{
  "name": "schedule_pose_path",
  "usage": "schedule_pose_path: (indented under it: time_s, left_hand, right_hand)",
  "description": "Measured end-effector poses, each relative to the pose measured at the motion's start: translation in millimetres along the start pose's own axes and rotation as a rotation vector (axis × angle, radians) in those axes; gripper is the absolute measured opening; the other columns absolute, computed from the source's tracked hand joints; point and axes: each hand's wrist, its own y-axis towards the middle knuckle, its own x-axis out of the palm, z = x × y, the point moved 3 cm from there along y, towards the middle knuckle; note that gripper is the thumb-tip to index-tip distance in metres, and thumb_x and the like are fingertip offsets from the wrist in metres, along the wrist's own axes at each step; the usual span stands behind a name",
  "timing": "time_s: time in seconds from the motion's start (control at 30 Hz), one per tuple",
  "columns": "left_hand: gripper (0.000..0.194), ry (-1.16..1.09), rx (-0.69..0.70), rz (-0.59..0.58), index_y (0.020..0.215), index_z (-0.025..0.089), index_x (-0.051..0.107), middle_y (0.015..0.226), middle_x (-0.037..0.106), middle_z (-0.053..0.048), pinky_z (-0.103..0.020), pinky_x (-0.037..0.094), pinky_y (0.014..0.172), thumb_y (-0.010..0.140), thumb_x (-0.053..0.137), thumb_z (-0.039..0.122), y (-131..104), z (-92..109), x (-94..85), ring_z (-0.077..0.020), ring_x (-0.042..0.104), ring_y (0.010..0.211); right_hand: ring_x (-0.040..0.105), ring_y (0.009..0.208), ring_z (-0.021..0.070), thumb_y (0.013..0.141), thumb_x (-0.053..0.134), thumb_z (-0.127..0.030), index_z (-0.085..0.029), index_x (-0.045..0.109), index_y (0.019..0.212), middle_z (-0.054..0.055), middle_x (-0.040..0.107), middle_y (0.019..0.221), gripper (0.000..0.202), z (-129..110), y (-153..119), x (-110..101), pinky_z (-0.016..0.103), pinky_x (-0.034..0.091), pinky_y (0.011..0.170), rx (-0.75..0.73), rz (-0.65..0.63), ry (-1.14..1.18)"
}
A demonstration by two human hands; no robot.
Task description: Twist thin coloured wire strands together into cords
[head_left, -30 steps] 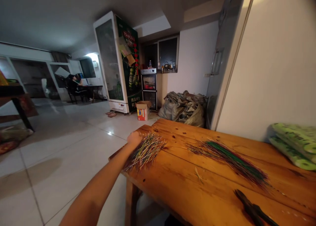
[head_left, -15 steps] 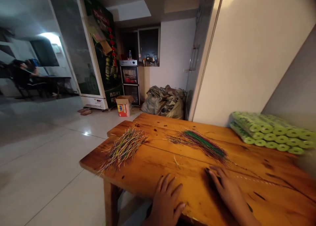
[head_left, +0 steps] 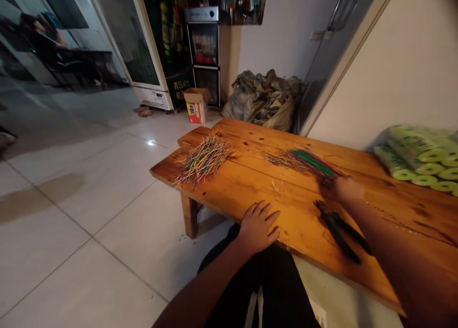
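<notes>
Head camera view has the left fingers (head_left: 263,211) open and spread, palm down on the wooden surface (head_left: 243,189) right by its near edge, and nothing's in that left hand (head_left: 255,228). The right hand (head_left: 348,190) is kinda smeary, but its fingers (head_left: 337,181) are curled in at the right-hand end of the long wire bundle (head_left: 311,161), and honestly I can't tell if they're closed on it or just touching it. That bundle lies slantwise on the surface, bright green along the middle with dark reddish strands beside it, plus a bunch of thinner loose strands fanning out at its left end. Just on the near side of the right hand are some black-handled pliers (head_left: 338,230), lying flat with the handles spread apart and the head pointing away from the person. There's a little bit of pale clippings (head_left: 274,186) between the left hand and the bundle. Over toward the left end of the surface sits a messy multicolored wire pile (head_left: 206,159), well apart from both hands, with ends poking out every which way. A thin twisted strand (head_left: 397,219) trails off to the right past the right wrist, and farther back on that side are stacked green rolls (head_left: 422,162) in clear wrap. Beyond the surface, on the floor, you've got crumpled sacks (head_left: 265,101) and an open cardboard box (head_left: 196,110) near a glass-door fridge (head_left: 132,41). Another person (head_left: 45,44) is sitting at a dark table (head_left: 91,56) way back left, pretty blurry.
</notes>
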Motion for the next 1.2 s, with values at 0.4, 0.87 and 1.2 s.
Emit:
schedule_pose_path:
  time_s: [0.4,0.87,1.2]
  left_hand:
    - [0.042,-0.075,-0.029,-0.011,0.122,0.023,0.053,0.133,0.049,-0.006,-0.039,0.028,0.104,0.086,0.040,0.041,0,0,-2.1,-0.0241,0.035,0.127]
    - [0.028,-0.634,-0.219,-0.013,0.107,0.023,0.062,0.107,0.065,-0.004,-0.037,0.039,0.095,0.083,0.049,0.031,11,8,-24.6,-0.0205,0.053,0.105]
    - [0.051,-1.764,-0.636,-0.187,0.118,0.009,0.053,0.105,0.066,-0.016,-0.037,0.044,0.086,0.083,0.046,0.046,41,59,-22.1,-0.0224,0.063,0.094]
  right_hand:
    - [0.061,0.081,0.0269,0.090,0.031,-0.046,-0.015,0.060,0.115,0.022,0.065,0.091,0.050,11,-34,-26,0.034,0.024,0.054,0.170,-0.047,0.027]
    - [0.049,0.052,0.0162,0.081,0.044,-0.052,-0.020,0.054,0.072,0.000,0.051,0.056,0.035,-14,-161,-37,0.027,0.037,0.051,0.306,0.323,0.965]
    - [0.052,0.052,0.0143,0.081,0.050,-0.047,-0.020,0.055,0.074,-0.001,0.053,0.057,0.029,-90,-233,-22,0.021,0.040,0.046,0.266,0.209,1.194]
